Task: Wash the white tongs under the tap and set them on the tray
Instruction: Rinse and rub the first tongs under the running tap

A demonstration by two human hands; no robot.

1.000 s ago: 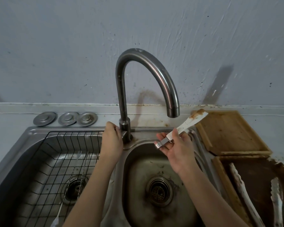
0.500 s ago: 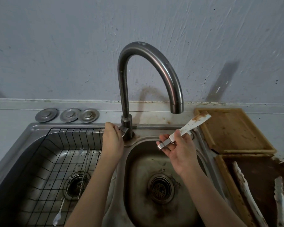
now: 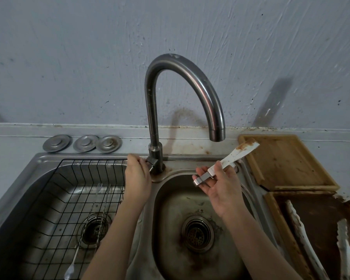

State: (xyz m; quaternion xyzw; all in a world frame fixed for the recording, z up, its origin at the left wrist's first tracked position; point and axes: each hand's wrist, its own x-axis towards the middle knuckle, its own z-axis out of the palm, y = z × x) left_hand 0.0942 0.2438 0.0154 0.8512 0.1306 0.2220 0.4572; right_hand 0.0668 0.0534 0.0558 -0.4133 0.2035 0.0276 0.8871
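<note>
My right hand (image 3: 220, 186) holds the white tongs (image 3: 233, 157) by their metal hinge end, over the right sink basin (image 3: 192, 201). The tongs point up and right, and their tip is smeared with brown sauce, just right of and below the tap spout (image 3: 217, 134). No water runs from the curved steel tap (image 3: 190, 77). My left hand (image 3: 136, 176) is closed around the tap handle (image 3: 152, 163) at the base of the tap. An empty wooden tray (image 3: 287, 162) lies on the counter right of the sink.
A second, sauce-stained wooden tray (image 3: 279, 225) at the lower right holds two more dirty white tongs (image 3: 303, 239). The left basin holds a black wire rack (image 3: 73, 199) with long forks and a spoon. Three metal sink plugs (image 3: 83, 142) sit behind it.
The view has shifted slightly, so the tap sits a little higher and further right in the frame. Both hands keep their grips, and the tongs stay beside the spout.
</note>
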